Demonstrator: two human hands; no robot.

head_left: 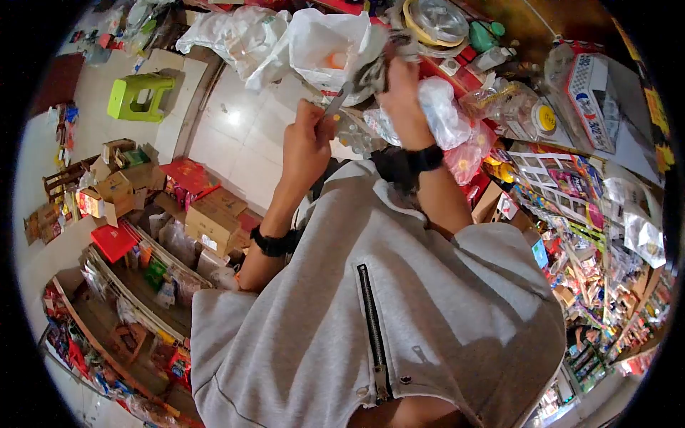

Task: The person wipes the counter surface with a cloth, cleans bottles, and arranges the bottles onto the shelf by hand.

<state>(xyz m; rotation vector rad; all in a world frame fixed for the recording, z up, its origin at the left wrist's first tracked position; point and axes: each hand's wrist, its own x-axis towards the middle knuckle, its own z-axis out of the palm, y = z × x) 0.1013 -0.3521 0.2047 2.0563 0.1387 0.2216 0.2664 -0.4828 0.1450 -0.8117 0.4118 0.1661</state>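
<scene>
My left hand (309, 128) is closed around a knife (337, 102), whose flat grey blade points up and to the right. Beside it, my right hand (401, 89) is closed on a crumpled grey-and-white cloth (371, 76), partly smeared by motion. The cloth hangs close to the blade's tip; I cannot tell whether they touch. Just beyond both hands, an open white plastic bag (314, 53) stands with something orange inside. Under my right wrist lie clear and pink plastic bags (446, 110).
To the right are a clear jar with a yellow lid (546, 119), a green-capped bottle (486, 36) and a long white box (594, 100). A green stool (140, 98) stands on the tiled floor. Shelves with cardboard boxes (214, 220) line the left.
</scene>
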